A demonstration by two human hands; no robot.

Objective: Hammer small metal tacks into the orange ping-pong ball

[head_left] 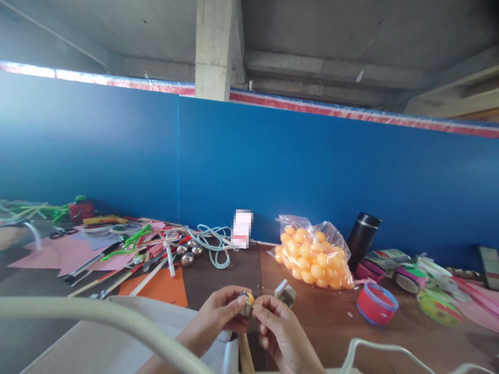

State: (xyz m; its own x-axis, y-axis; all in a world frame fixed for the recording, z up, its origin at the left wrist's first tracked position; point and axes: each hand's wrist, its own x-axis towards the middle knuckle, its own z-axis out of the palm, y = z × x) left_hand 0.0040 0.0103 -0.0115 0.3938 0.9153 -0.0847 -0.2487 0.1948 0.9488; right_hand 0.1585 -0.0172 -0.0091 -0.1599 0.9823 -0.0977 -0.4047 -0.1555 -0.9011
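A small yellow ball [249, 299] with silvery and dark patches was up in the air just above the table's near edge, between the two hands. The left hand [223, 313] grasped it between thumb and fingers. The right hand [278, 323] had its thumb and forefinger drawn together at the ball's right side (whether they pinched something tiny, I could not tell).

Below the hands, a wooden stick [246, 353] pointed toward the near edge. Just behind the right hand was a small pale box [284, 292]. Farther back, a clear bag [312, 255] full of orange balls slumped on the brown table [323, 317], with a black bottle [362, 239] leaning just beside it. A red roll [377, 305] with blue rims was to the right. On the left, shiny metal balls [187, 258] lay near an orange sheet [169, 292] and a looped pale cord [220, 254].
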